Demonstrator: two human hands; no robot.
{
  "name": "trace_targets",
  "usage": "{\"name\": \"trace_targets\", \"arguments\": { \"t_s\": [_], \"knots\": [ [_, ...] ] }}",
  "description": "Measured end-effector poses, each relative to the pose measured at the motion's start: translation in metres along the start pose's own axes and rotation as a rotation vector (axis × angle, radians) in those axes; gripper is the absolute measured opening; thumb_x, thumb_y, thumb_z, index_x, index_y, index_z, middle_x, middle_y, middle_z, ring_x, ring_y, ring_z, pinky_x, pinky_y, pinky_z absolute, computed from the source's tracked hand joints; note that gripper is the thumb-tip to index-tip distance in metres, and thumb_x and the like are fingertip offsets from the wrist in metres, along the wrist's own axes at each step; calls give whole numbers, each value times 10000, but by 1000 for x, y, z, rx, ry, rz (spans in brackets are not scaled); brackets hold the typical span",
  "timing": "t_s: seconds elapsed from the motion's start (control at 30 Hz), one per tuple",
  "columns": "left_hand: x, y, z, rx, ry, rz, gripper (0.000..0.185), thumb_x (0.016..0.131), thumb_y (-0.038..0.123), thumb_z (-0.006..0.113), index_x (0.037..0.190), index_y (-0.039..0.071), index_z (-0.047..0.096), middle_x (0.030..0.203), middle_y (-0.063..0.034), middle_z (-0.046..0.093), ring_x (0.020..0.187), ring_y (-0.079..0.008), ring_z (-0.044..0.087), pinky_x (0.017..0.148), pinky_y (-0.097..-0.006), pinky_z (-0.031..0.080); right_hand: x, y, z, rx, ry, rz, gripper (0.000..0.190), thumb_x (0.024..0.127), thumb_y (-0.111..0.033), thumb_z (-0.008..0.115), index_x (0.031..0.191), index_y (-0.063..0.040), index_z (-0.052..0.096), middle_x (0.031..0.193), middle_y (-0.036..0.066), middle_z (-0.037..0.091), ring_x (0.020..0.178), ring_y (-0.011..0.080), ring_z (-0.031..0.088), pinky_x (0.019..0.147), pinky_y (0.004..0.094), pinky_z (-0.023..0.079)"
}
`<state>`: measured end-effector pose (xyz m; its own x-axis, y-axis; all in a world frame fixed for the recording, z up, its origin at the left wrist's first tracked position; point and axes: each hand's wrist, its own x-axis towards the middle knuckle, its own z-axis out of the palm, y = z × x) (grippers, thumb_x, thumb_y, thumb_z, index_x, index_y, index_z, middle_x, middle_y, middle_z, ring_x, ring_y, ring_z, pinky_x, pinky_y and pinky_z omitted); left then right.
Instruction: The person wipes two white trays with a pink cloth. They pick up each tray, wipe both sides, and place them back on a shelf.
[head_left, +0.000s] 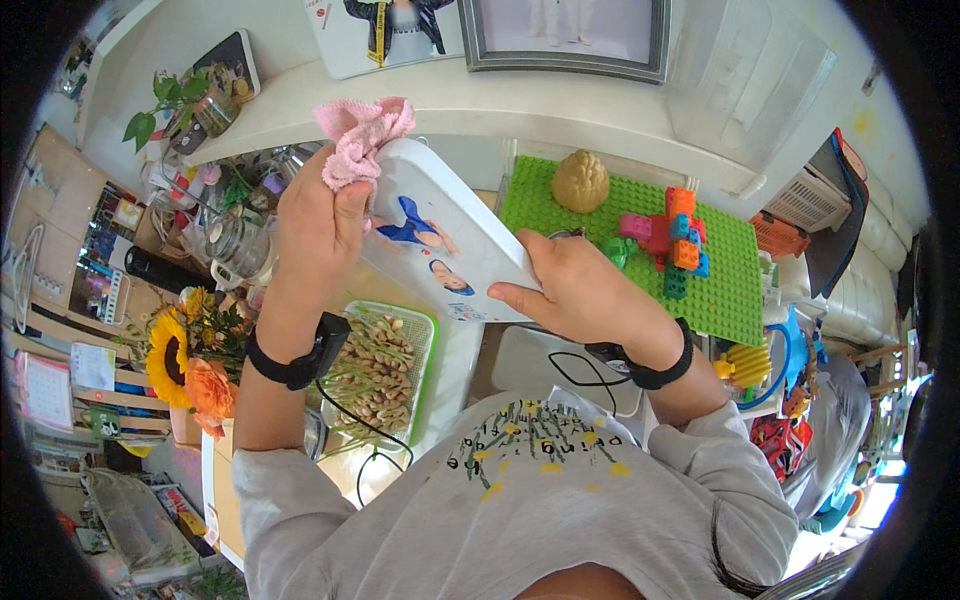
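My right hand (574, 289) grips the lower right edge of a white photo panel (442, 240), thumb on its printed face and fingers out of sight behind. The panel is tilted, with rounded corners, pictures of a person and some writing. At its upper left corner, my left hand (322, 225) holds a bunched pink cloth (364, 139) against the edge. Whether those fingers also grip the panel is hidden. Each wrist wears a black strap with a small device, and thin black cables hang from them.
Above is a white shelf (300, 120) with a framed picture (562, 64) and a plant in a glass jar (217, 109). Toy bricks and a gold ornament (581, 181) stand on a green baseplate (720, 300) at right. Sprouting bulbs or nuts fill a basket (433, 337); a sunflower (169, 360) is left.
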<state>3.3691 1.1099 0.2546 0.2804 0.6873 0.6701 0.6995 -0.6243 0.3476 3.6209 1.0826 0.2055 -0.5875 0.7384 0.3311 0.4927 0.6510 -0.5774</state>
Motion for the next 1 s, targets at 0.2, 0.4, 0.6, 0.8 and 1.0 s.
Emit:
{"name": "trace_targets", "arguments": {
  "t_s": [0.2, 0.4, 0.6, 0.8, 1.0],
  "knots": [
    [4, 1, 10, 29, -162, 32, 435, 960, 407, 400, 1066, 25, 578, 913, -179, 603, 793, -326, 602, 698, -395, 470, 8, -3, 12, 5, -136, -75, 360, 855, -280, 591, 882, 55, 465, 654, 225, 569, 622, 412, 582, 564, 472, 464],
    [21, -19, 2, -1288, 46, -584, 448, 989, 358, 373, 1267, 19, 467, 1098, -84, 600, 948, -215, 601, 859, -371, 488, 8, -3, 13, -14, -127, -17, 344, 855, -295, 578, 865, 35, 484, 664, 226, 569, 654, 417, 582, 597, 483, 461],
    [7, -53, -3, -1784, -121, -483, 462, 987, 337, 375, 1329, 30, 420, 1286, -101, 513, 1146, -243, 512, 980, -409, 413, 1, 1, 6, 12, -177, 56, 354, 850, -311, 587, 831, 33, 505, 670, 241, 560, 670, 420, 570, 601, 485, 441],
    [5, -46, -4, -1775, -36, -533, 506, 986, 362, 361, 1366, 27, 366, 1337, -126, 466, 1215, -280, 465, 1024, -414, 377, 0, 5, 3, 112, -143, 74, 379, 838, -332, 603, 791, 35, 522, 661, 243, 560, 663, 425, 566, 603, 482, 435],
    [-3, -28, 13, -1371, -137, -505, 518, 957, 377, 464, 1350, 46, 400, 1273, -114, 508, 1153, -207, 506, 983, -352, 403, 10, 7, -6, 97, -214, 42, 377, 805, -324, 611, 793, 49, 557, 700, 257, 580, 695, 422, 579, 631, 467, 451]
  ]
}}
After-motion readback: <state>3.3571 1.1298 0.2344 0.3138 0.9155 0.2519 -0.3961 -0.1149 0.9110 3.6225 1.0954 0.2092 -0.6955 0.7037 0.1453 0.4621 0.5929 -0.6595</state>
